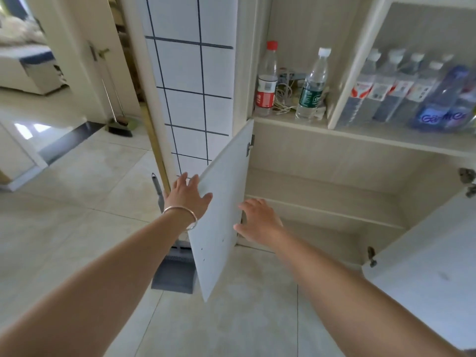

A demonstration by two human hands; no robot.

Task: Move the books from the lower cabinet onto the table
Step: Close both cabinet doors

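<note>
Two doors hang open on the lower cabinet point(322, 181), frame centre to right: pale wood-grain laminate inside, one flat shelf board, no books visible on it or below. Table not in frame.

Floor point(77, 202), lower half: large glossy beige tiles, thin grout lines.

Right door point(425, 266), lower right: flat white panel, swung wide, metal hinges on its inner edge.

Left door point(221, 207), centre: flat matte white panel, straight edges, small screw holes near its lower part, hinge at top.

Pillar point(190, 86), upper centre: white square tiles, dark grout grid.

Glass door point(412, 73), upper right: framed pane, blurred row of clear plastic bottles behind it.

Left hand point(189, 195), centre: fingers straight and spread, palm flat against the left door's outer face, gripping nothing. Thin round metal bangle point(180, 215) on the wrist.

Right hand point(258, 219), centre: fingers loose, slightly bent, at the left door's inner edge near the cabinet opening. Holds nothing; contact with the door edge unclear.

Dustpan point(175, 274), lower centre: grey plastic, ribbed lip, long handle, standing on the floor behind the left door.

Open shelf, upper centre-right: red bottle point(266, 78), clear ribbed plastic with red cap and label; green bottle point(313, 86), same shape, white cap, green label. Tangle of white cables point(284, 99) between them.
</note>
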